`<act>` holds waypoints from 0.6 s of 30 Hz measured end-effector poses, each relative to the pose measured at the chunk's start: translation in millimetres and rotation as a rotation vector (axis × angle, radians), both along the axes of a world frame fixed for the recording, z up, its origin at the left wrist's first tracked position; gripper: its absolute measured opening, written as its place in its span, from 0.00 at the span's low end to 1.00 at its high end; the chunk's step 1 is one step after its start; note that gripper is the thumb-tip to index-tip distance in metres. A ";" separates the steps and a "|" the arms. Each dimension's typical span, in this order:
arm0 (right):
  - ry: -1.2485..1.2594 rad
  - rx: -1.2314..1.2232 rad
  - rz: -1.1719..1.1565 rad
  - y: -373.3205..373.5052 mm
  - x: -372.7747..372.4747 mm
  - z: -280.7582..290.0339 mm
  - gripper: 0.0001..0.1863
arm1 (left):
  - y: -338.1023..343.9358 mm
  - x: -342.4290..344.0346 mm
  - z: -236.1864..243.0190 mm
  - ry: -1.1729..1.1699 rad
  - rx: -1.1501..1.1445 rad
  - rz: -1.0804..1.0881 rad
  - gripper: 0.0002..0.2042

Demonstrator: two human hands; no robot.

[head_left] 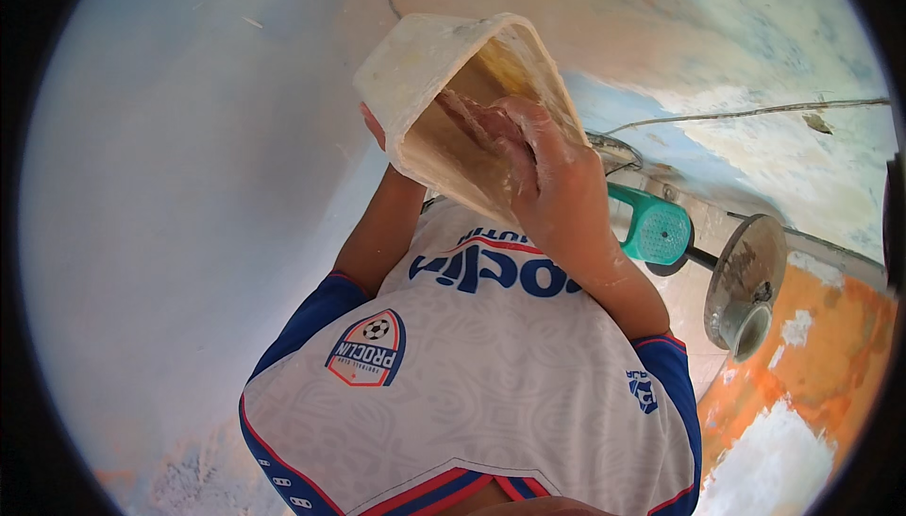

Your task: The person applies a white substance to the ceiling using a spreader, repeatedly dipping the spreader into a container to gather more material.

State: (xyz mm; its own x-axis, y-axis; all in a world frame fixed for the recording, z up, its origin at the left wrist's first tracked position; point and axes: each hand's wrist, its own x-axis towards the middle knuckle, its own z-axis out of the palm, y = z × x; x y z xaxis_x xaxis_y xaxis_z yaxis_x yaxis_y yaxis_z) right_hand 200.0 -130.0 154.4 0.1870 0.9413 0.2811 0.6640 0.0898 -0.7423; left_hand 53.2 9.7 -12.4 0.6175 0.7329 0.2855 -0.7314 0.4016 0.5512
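Observation:
In front of my chest is a whitish plastic tub (401, 67), tilted so its open mouth faces right and toward me. Stains and pale residue mark its walls, with a yellowish patch inside. My left hand (372, 125) grips the tub's outer left side; most of that hand is hidden behind it. My right hand (547, 152) reaches into the mouth, its fingers stretched along the inside and the thumb apart from them. Pale residue coats the right fingers, and the fingertips are hard to make out in the shaded interior.
To the right stand a teal perforated plastic piece (661, 233), a black rod (700, 256) and a dirty grey disc (750, 275) with a small round cup-like part (752, 330). A thin cable (746, 114) crosses the patchy surface above. Orange patches (830, 327) with white spots lie lower right.

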 end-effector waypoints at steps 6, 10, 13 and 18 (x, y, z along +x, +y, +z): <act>0.040 -0.008 0.031 -3.4 -3.6 0.8 0.18 | 2.1 4.9 -0.8 -0.025 -0.033 0.012 0.41; 0.192 0.069 0.038 -5.7 1.7 -3.3 0.18 | 2.9 6.3 -2.5 -0.049 -0.062 0.023 0.41; 0.306 0.036 0.055 -11.0 7.3 2.9 0.18 | 7.1 8.0 -11.0 -0.091 -0.112 0.024 0.41; 0.635 0.081 0.041 -20.8 13.5 7.0 0.23 | 5.8 6.1 -16.6 -0.172 -0.182 0.062 0.41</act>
State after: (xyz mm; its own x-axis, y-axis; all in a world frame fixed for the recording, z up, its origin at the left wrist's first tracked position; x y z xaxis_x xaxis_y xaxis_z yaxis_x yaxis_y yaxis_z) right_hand 213.4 -150.8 161.4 0.3053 0.9314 0.1981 0.0918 0.1783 -0.9797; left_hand 59.3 15.6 -28.9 0.5234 0.8171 0.2418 -0.8345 0.4341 0.3394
